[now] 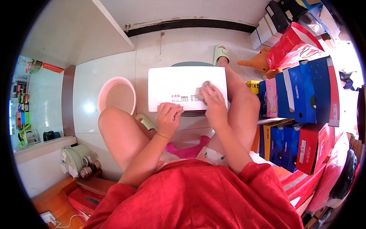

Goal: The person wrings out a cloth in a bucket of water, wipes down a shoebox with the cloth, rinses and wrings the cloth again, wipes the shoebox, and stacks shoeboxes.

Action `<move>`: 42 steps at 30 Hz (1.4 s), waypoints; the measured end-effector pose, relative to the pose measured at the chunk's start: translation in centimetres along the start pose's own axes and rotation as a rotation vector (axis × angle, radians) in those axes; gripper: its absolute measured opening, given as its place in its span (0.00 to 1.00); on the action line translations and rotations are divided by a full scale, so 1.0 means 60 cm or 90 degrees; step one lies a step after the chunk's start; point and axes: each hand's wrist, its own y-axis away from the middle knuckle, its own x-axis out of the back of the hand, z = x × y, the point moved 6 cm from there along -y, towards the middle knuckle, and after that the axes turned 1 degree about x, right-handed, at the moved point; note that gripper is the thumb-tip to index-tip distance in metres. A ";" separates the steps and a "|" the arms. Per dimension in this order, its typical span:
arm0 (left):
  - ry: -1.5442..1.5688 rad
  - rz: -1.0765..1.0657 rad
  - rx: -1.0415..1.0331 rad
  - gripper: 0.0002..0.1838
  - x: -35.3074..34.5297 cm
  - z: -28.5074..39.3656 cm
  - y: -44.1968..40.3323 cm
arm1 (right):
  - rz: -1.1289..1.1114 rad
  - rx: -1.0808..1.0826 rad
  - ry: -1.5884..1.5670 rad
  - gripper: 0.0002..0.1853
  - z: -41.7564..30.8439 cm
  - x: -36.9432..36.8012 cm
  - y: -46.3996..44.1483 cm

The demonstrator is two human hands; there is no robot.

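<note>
A white box (171, 82) with printed red and black lettering lies across a grey round support (192, 64) between my knees. My left hand (169, 116) rests at the box's near edge, its fingers curled over that edge. On the right part of the box top, my right hand (213, 99) presses a crumpled greyish cloth (205, 89) under its fingers. The cloth touches the box surface beside the lettering.
A pink bucket (117, 97) with murky water stands left of the box. Stacked shoe boxes (305, 91) line the right side, near a red bag (293, 47). A pink stool (188, 148) edge shows below me. Green containers (76, 157) sit lower left.
</note>
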 end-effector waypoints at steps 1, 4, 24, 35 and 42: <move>0.000 0.000 0.000 0.09 0.000 0.000 -0.001 | 0.021 -0.031 0.032 0.28 0.011 0.010 0.005; -0.004 0.010 -0.008 0.08 0.001 0.001 0.001 | 0.055 -0.076 0.050 0.28 0.018 0.019 0.025; -0.075 0.102 0.194 0.15 0.067 -0.040 0.009 | 0.138 -0.147 0.021 0.27 0.020 0.039 0.046; 0.115 0.012 0.409 0.30 0.055 -0.112 0.037 | 0.077 0.006 -0.071 0.28 -0.117 -0.044 0.063; 0.319 0.113 0.458 0.26 0.035 -0.115 0.070 | 0.255 -0.081 -0.019 0.26 -0.001 0.012 -0.041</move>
